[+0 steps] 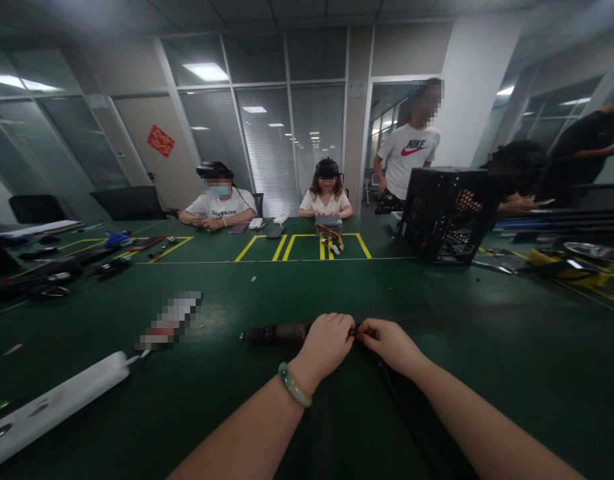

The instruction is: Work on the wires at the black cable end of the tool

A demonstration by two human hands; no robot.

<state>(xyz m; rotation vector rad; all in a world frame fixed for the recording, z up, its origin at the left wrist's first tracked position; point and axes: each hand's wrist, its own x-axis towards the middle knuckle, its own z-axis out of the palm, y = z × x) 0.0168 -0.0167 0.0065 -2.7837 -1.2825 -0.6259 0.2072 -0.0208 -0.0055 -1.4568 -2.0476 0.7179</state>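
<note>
A dark, slim electric screwdriver (274, 334) lies across the green table (227, 400), its narrow tip pointing left. My left hand (329, 343) is closed around its rear part, and a jade-coloured bangle circles that wrist. At the tool's tail end, my right hand (389, 343) pinches the cord end with thumb and fingers, right beside my left fingertips. The exact joint between tool and cord is mostly hidden by my fingers. Below my right hand, a black cord (404, 400) trails over the table toward me.
A white power strip (61, 403) lies at left near a blurred-out flat object (174, 320). A black computer case (437, 217) stands at back right. A power supply (328, 225) with loose wires sits across the table before a seated person. Tools and cables lie at far left.
</note>
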